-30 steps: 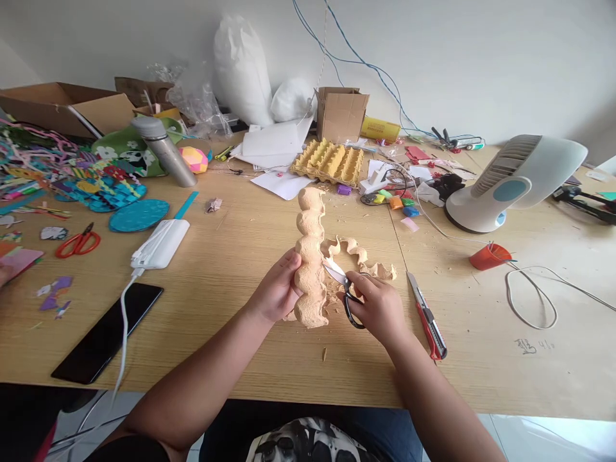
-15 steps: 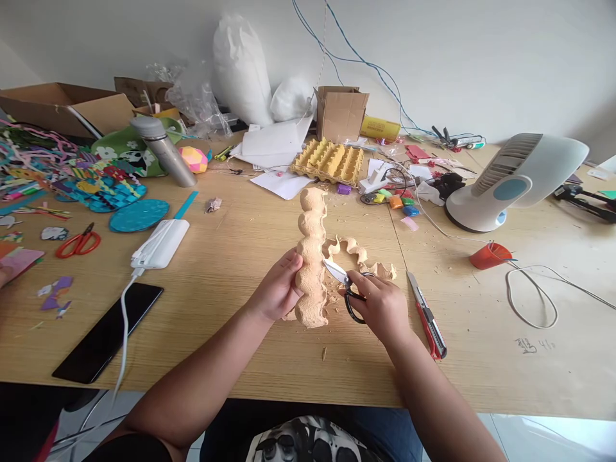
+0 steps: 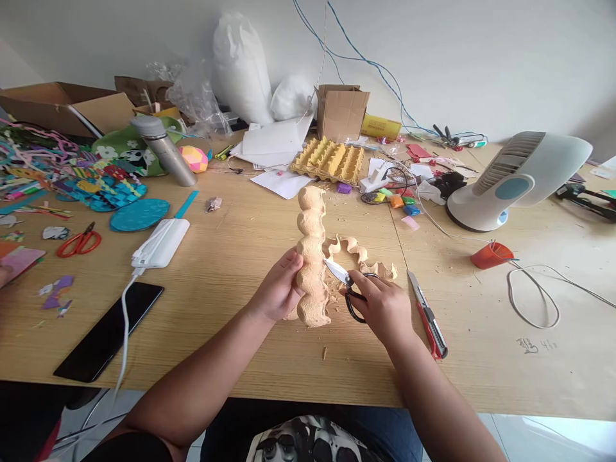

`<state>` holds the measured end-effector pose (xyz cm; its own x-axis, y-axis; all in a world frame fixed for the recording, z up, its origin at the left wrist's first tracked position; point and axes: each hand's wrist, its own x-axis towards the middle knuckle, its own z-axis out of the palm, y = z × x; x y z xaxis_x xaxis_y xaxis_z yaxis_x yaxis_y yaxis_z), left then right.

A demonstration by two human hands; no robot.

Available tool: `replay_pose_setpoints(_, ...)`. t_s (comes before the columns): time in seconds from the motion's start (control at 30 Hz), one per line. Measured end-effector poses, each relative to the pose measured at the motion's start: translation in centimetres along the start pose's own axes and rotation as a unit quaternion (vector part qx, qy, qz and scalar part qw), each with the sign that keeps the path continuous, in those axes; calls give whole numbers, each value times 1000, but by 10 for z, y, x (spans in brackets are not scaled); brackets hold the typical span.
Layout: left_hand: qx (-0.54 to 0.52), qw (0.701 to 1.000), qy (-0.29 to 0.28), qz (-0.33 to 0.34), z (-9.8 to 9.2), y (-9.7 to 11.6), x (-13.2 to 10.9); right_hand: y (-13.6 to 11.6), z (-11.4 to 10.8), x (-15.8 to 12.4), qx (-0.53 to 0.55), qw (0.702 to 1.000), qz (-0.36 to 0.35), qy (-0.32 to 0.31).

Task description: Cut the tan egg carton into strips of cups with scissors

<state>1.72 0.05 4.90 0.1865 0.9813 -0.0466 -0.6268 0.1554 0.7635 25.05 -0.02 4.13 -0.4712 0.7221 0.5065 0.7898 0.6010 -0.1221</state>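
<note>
An egg-carton strip, peach-coloured with a row of rounded cups, stands nearly upright over the table. My left hand is closed on its left side, with the thumb against a middle cup. In my right hand are black-handled scissors, their blades pointing up and left. The blade tips touch or nearly touch the strip's right edge. Behind my right hand lie wavy cut-off trimmings of the same peach material, with small crumbs around them.
A red utility knife lies to the right of my right hand. Farther right are an orange cup and a white fan. A yellow egg tray sits behind. Leftward lie a power bank, a phone and red scissors.
The strip has tilted slightly, its lower end shifting a little to the right. Both hands keep their grips in nearly the same places.
</note>
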Motion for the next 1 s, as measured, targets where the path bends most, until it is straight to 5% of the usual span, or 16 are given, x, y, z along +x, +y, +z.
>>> replay_pose_setpoints(0.4, -24, 999, -14, -18, 3, 4, -1, 0, 3, -1, 28, 999, 18, -20)
replay_pose_setpoints(0.7, -42, 992, -66, -97, -3, 4, 0, -3, 4, 2, 204, 972, 75, -90)
replay_pose_setpoints(1.0, 24, 995, -29, -89, -8, 2, 1, 0, 2, 4, 100, 994, 39, -21)
